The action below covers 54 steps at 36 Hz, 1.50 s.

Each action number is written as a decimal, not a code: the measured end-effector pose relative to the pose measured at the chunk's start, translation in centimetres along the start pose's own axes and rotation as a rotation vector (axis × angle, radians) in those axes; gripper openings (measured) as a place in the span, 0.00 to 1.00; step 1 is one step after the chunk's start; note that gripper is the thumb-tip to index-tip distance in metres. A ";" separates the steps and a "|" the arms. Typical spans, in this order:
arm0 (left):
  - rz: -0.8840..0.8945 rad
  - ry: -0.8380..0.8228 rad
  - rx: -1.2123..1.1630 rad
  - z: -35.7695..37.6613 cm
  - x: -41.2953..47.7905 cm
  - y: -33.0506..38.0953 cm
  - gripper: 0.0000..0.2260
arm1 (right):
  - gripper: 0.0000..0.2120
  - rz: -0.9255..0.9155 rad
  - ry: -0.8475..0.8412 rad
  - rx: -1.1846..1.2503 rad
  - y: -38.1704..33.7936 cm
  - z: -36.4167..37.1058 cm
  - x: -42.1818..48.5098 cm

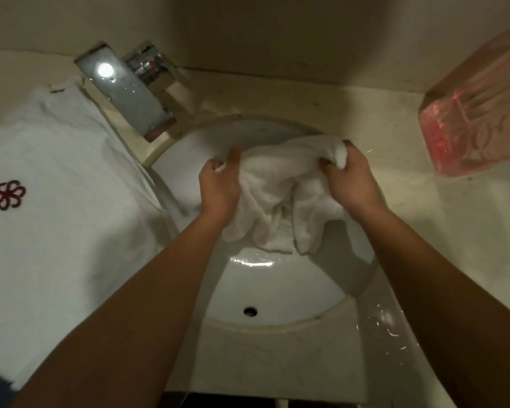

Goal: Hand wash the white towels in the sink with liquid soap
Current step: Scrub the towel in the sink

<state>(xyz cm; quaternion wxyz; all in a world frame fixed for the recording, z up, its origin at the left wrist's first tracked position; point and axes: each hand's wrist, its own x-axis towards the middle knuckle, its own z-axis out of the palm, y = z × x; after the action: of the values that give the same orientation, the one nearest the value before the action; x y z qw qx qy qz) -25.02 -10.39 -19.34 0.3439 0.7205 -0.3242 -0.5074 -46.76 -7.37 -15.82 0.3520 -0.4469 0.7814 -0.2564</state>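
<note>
A wet white towel (280,195) hangs bunched over the white sink (277,290). My left hand (220,184) grips its left edge, thumb up. My right hand (349,178) grips its right corner, with a tuft of cloth poking out of the fist. The towel's lower folds dangle above the water in the basin. A second white towel (56,201) with a dark red flower emblem lies spread on the counter at the left. A clear dispenser of pink liquid soap (477,119) stands at the right.
A chrome tap (130,92) with its handle juts toward the basin from the back left. The overflow hole (250,311) shows on the near wall of the sink. Water is splashed on the pale counter (389,328) at the front right.
</note>
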 end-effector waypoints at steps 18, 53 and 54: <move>-0.125 -0.005 -0.085 4.2 -5.6 0.0 0.53 | 0.32 0.175 -0.295 0.315 -0.4 3.2 -4.7; -0.039 -0.191 0.149 0.5 -1.1 2.8 0.37 | 0.22 0.147 -0.100 0.386 -6.0 8.1 -5.2; -0.055 -0.197 0.153 0.5 -1.0 2.5 0.38 | 0.22 0.140 -0.128 0.394 -5.5 8.1 -5.3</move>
<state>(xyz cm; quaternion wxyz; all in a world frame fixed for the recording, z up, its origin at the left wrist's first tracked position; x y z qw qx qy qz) -26.05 -11.03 -16.87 0.2405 0.7001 -0.3743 -0.5585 -35.75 -6.04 -15.18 0.4985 -0.3295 0.7214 -0.3499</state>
